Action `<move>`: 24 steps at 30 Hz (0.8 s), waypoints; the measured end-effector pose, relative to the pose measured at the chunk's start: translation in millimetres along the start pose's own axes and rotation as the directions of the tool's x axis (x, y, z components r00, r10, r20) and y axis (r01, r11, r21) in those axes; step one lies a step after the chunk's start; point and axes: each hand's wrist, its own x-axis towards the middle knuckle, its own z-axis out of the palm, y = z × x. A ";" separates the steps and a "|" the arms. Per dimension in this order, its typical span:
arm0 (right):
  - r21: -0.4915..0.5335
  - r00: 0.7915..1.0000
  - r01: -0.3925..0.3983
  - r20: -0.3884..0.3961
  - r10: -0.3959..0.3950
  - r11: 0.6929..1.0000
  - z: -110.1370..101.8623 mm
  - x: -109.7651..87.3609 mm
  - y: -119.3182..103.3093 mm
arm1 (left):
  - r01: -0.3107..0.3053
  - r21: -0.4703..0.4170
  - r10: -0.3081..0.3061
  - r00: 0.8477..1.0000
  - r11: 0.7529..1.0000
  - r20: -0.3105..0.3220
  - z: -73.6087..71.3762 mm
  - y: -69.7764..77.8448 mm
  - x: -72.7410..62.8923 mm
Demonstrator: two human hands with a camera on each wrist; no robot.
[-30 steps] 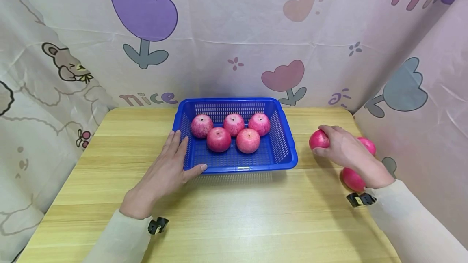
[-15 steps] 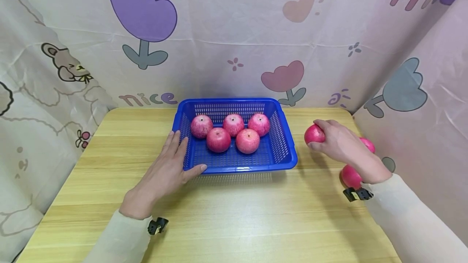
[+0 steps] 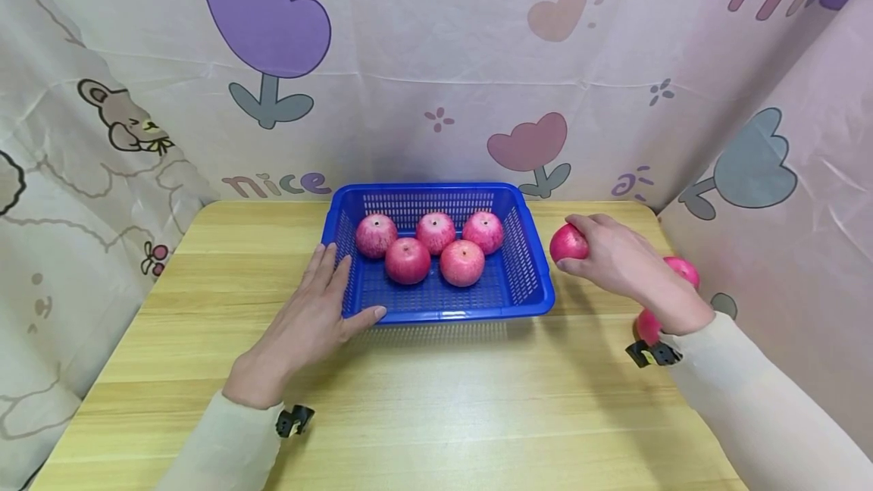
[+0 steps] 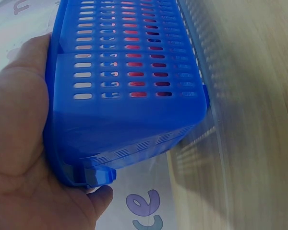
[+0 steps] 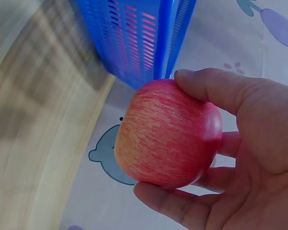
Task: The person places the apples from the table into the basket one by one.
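Observation:
A blue plastic basket (image 3: 450, 317) with slotted walls stands at the middle of the table, several red apples (image 3: 408, 261) inside it. My left hand (image 3: 303, 336) rests on the basket's near left corner, fingers straight along the left side and thumb on the front rim. In the left wrist view the palm lies against the rim beside the slotted wall. To the right of the basket, my right hand (image 3: 617, 264) grips a red apple (image 3: 568, 243) just outside the right rim. The right wrist view has this apple (image 5: 168, 134) pinched between thumb and fingers.
Two more red apples lie at the table's right side: one (image 3: 682, 271) behind the right wrist, the other (image 3: 648, 326) partly hidden by it. A printed curtain (image 3: 409, 44) hangs behind and on both sides of the wooden table (image 3: 436, 408).
My right hand has carried the apple leftward toward the basket, and slightly away from me. The left hand, the basket and the apples in it have stayed put.

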 end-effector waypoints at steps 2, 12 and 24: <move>-0.001 1.000 0.002 -0.003 -0.002 1.000 -0.7 0.8 -3.2 | 0.002 0.003 -0.002 1.000 1.000 0.001 -0.1 0.1 -0.1; -0.012 1.000 0.011 -0.001 -0.011 1.000 -6.1 5.7 -20.0 | -0.005 0.010 0.005 1.000 1.000 0.004 -1.3 0.2 0.6; 0.001 0.989 0.144 -0.029 -0.144 0.990 -6.7 17.8 -57.0 | -0.005 0.020 0.005 1.000 1.000 0.004 -2.6 1.4 0.7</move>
